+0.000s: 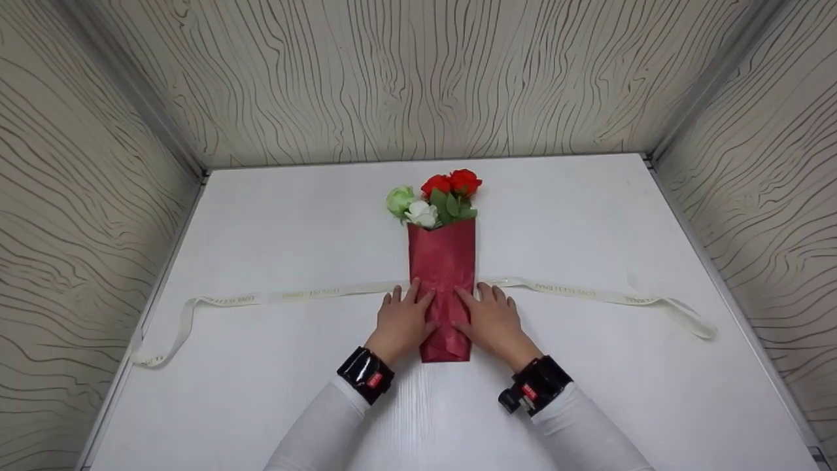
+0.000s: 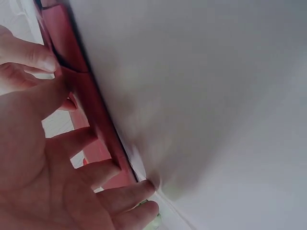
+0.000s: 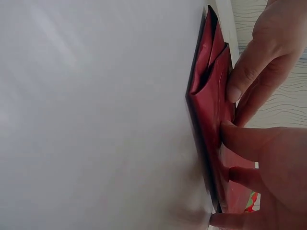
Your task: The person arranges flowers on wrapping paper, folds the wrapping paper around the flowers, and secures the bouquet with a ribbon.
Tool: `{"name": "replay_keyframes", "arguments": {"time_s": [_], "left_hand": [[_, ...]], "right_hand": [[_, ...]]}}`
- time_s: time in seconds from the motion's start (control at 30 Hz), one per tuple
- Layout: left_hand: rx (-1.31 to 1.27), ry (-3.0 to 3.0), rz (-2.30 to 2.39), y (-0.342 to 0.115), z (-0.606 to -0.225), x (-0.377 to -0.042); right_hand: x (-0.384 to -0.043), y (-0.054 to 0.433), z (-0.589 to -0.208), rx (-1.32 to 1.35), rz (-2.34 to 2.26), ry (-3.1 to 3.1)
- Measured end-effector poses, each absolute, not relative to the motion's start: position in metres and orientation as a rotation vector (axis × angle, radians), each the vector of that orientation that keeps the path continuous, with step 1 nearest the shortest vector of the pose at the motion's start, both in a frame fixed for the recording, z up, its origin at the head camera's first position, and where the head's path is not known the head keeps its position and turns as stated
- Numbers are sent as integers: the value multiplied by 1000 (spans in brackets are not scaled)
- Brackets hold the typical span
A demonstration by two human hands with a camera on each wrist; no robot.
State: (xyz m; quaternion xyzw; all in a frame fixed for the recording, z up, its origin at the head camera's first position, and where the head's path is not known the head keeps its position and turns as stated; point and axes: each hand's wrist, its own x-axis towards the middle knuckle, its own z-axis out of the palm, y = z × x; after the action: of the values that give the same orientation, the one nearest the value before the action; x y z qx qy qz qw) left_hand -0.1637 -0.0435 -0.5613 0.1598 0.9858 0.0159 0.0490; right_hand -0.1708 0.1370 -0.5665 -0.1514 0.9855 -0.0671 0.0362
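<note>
Red wrapper lay on the white table, flowers at its far end. Both loosely outstretched, the left hand rested on the wrapper's left side, the right hand on its right; ribbon stretched from both edges.

You have deep-red wrapping paper, two bright-red roses, a white flower, a pale-green flower and green leaves. Your ribbon is gold-lettered cream, your table white, and your walls are pale with dark wavy lines.
</note>
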Motion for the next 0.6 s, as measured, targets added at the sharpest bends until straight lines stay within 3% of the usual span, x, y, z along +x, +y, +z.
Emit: {"name": "replay_keyframes", "arguments": {"time_s": [0.6], "left_hand": [[467,3016,118,-41,-559,-179]], "right_hand": [[-184,139,-568,-486,-252,3051]]}}
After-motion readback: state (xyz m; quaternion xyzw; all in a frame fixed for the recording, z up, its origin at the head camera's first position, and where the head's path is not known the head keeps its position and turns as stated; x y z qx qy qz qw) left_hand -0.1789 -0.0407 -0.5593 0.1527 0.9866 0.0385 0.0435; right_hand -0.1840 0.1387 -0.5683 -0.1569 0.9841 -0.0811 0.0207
